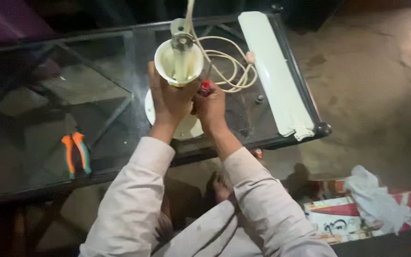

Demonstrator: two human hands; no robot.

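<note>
Glass table: I see left hand clasping cream cup; right hand pinching, apparently, a red screwdriver. Pliers well apart.

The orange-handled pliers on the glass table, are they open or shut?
Shut: the pliers lie flat on the glass table, handles nearly side by side, no hand on them.

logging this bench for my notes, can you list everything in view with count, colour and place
cup: 1, cream, upright over table middle, held
disc: 1, white, on glass under the hands
cord: 1, cream, coiled right of cup
blade: 1, white, along table's right edge
pliers: 1, orange and teal grips, table's left front
tool: 1, red handle, in right hand
table: 1, dark-framed glass
box: 1, red and white, floor right
cloth: 1, white, on box
left hand: grips cup
right hand: holds tool
</note>
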